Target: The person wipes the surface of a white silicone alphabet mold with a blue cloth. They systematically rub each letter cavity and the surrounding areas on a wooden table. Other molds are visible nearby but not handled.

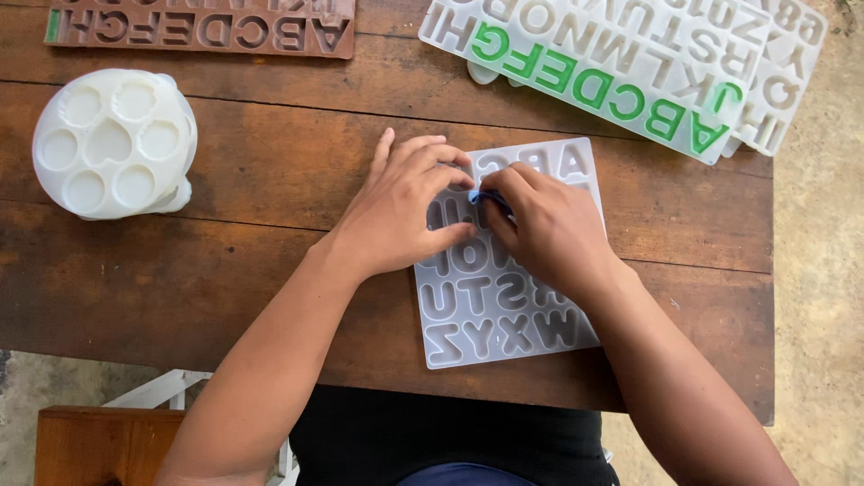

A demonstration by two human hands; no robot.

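A translucent white silicone letter mould (490, 310) lies flat on the dark wooden table (252, 270), its cavities facing up. My left hand (400, 211) presses on the mould's upper left part, fingers curled over the cavities. My right hand (549, 229) rests on the mould's upper right part and pinches a small blue piece (477, 195) between fingertips at one cavity. The two hands touch at the fingertips. The blue piece is mostly hidden by my fingers.
A round white mould (112, 144) with circle and heart cavities sits at the left. A brown letter mould (202, 27) lies at the far edge. At the far right, a white letter mould (630, 63) with green-filled letters overlaps another white mould (787, 76). A wooden stool (99, 441) stands below left.
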